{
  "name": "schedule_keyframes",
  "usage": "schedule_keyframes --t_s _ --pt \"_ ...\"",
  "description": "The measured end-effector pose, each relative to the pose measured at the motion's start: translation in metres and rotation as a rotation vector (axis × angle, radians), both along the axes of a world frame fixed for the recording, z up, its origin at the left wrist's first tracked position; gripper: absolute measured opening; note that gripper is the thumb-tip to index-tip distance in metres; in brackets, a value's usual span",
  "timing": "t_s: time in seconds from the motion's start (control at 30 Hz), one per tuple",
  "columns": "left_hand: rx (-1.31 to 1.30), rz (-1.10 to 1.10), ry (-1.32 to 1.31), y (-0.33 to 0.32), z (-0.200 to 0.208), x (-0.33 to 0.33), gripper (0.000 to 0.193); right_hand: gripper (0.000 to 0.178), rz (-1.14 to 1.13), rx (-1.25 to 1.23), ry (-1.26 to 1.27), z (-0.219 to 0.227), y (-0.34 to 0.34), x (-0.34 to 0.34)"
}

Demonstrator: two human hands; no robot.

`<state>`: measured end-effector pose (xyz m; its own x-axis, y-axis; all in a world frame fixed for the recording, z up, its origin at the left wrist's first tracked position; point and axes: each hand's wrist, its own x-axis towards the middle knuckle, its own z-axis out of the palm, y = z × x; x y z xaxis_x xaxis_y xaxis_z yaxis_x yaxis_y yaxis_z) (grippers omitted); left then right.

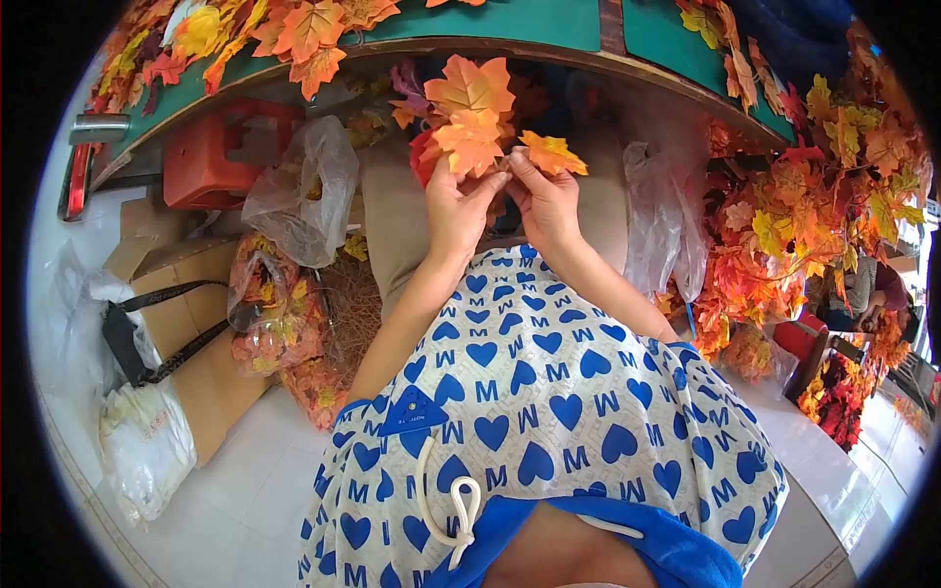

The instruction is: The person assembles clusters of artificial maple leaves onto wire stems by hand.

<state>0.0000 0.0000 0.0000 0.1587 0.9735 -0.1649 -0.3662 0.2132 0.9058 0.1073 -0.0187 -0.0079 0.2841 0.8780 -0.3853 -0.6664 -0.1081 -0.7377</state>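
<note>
Orange leaf cluster [470, 140] is sitting pinched in our left hand [457, 208], near the green table [529, 24]; our right hand [549, 204] is pinching a yellow-orange leaf [555, 154] near its base. Ideally, we are pressing lightly, creasing nothing.

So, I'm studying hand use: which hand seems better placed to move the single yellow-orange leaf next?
Probably the right hand: it is right beside the yellow-orange leaf, while the left hand is farther from it, close to the orange leaves.
</note>
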Motion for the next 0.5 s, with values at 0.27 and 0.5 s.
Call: schedule_keyframes --t_s 0.27,0.5 --pt "-0.182 -0.084 -0.167 0.004 0.013 -0.003 0.039 0.012 0.041 -0.215 0.451 0.009 -0.002 0.01" --pt "-0.181 -0.072 -0.113 0.002 0.022 0.001 0.04 0.012 0.064 -0.208 0.466 0.006 -0.002 0.009"
